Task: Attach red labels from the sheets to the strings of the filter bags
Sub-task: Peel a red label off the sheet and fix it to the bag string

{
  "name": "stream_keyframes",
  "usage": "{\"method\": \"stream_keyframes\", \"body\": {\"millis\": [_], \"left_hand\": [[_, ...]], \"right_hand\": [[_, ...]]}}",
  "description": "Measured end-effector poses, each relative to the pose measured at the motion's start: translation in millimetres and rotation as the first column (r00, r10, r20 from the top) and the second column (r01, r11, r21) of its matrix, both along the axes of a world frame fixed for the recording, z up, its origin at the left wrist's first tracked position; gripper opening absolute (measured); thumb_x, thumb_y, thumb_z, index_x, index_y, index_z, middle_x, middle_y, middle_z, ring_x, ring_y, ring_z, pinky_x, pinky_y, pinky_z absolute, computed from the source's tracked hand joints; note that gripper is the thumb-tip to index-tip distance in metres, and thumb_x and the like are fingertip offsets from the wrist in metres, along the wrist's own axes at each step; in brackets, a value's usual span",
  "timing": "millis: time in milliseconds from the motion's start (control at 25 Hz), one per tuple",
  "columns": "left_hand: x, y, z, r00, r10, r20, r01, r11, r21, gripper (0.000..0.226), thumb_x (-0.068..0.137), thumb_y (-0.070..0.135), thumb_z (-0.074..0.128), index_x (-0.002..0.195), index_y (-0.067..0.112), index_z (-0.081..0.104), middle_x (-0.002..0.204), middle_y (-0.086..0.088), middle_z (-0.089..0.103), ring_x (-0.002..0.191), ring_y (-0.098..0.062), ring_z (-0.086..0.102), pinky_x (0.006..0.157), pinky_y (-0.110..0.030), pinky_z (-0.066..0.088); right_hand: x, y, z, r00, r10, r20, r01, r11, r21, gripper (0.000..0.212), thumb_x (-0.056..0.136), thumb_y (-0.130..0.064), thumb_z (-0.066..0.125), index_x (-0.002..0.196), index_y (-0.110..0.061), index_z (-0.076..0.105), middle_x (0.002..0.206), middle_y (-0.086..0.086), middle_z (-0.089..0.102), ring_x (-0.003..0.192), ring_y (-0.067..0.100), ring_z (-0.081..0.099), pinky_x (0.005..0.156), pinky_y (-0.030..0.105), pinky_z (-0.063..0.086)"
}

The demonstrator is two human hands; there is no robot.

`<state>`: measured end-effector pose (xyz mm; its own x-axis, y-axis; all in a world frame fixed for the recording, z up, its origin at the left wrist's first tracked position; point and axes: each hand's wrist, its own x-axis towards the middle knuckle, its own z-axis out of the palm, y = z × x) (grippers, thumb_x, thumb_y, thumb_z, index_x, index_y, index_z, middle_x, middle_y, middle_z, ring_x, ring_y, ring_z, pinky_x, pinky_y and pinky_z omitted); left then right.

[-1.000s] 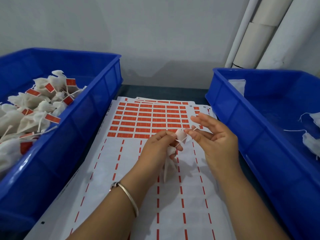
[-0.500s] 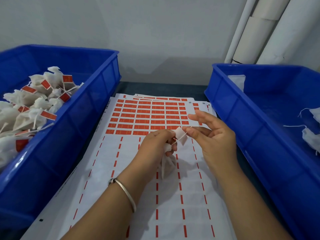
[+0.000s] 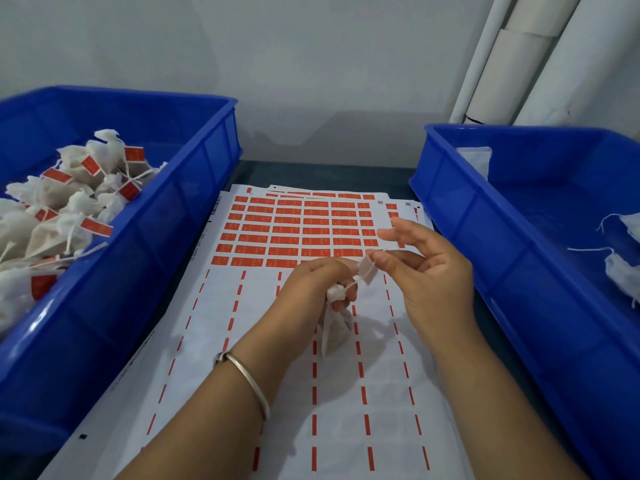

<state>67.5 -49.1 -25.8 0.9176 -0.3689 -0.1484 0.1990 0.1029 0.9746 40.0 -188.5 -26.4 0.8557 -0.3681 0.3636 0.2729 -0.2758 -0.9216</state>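
My left hand [image 3: 317, 285] grips the gathered neck of a white filter bag [image 3: 334, 327], which hangs below the fingers over the label sheet [image 3: 298, 358]. A label [image 3: 367, 273], its pale back facing me, lies on the bag's string between both hands. The left fingertips hold its left edge. My right hand [image 3: 426, 271] pinches the string's end at the label's upper right with thumb and forefinger; its other fingers are spread. Rows of red labels [image 3: 298, 230] fill the sheet's far part.
A blue bin [image 3: 194, 209] on the left holds several labelled filter bags [image 3: 69, 202]. The blue bin [image 3: 485, 244] on the right holds a few unlabelled bags [image 3: 623, 275] with loose strings. White pipes [image 3: 512, 57] stand at the back right against the wall.
Both hands stay over the sheet's middle. The right hand has drawn the string a little to the right and tilted the label; the bag still hangs from the left hand.
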Motion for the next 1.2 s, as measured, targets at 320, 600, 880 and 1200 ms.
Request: {"method": "stream_keyframes", "body": {"millis": [320, 600, 880, 1200], "left_hand": [[1, -7, -1, 0.997, 0.060, 0.051, -0.071, 0.963, 0.259, 0.029, 0.088, 0.028, 0.062, 0.059, 0.024, 0.065, 0.050, 0.011, 0.055, 0.052, -0.008, 0.048, 0.045, -0.010, 0.041], [2, -9, -3, 0.987, 0.045, 0.153, -0.094, 0.939, 0.331, 0.015, 0.091, 0.031, 0.055, 0.078, 0.031, 0.062, 0.049, 0.021, 0.055, 0.052, -0.007, 0.051, 0.047, -0.010, 0.037], [-3, -7, 3, 0.991, 0.121, 0.052, -0.130, 0.959, 0.250, 0.023, 0.093, 0.032, 0.053, 0.071, 0.032, 0.058, 0.059, 0.023, 0.060, 0.060, -0.001, 0.061, 0.039, -0.003, 0.037], [4, -5, 6, 0.939, 0.197, -0.281, -0.163, 0.977, 0.139, 0.030, 0.094, 0.038, 0.048, 0.079, 0.016, 0.062, 0.047, 0.000, 0.052, 0.038, -0.007, 0.039, 0.052, -0.021, 0.034]], "right_hand": [[0, 0, -1, 1.000, 0.011, 0.011, -0.011, 1.000, -0.019, 0.031, 0.071, -0.034, 0.072, 0.094, -0.050, 0.059, 0.097, -0.037, 0.063, 0.088, -0.008, 0.065, 0.065, 0.006, 0.049], [-1, 4, -3, 1.000, 0.026, -0.001, -0.026, 0.999, -0.033, 0.031, 0.070, -0.037, 0.068, 0.095, -0.051, 0.058, 0.091, -0.044, 0.060, 0.089, -0.011, 0.063, 0.061, 0.004, 0.047], [0, 2, -3, 1.000, 0.010, 0.001, -0.010, 0.999, -0.034, 0.033, 0.075, -0.028, 0.073, 0.094, -0.050, 0.058, 0.088, -0.042, 0.062, 0.082, -0.009, 0.066, 0.061, 0.005, 0.048], [-1, 7, -3, 1.000, 0.007, -0.010, -0.008, 0.999, -0.033, 0.032, 0.073, -0.033, 0.072, 0.095, -0.051, 0.058, 0.089, -0.044, 0.060, 0.084, -0.008, 0.066, 0.063, 0.003, 0.047]]}}
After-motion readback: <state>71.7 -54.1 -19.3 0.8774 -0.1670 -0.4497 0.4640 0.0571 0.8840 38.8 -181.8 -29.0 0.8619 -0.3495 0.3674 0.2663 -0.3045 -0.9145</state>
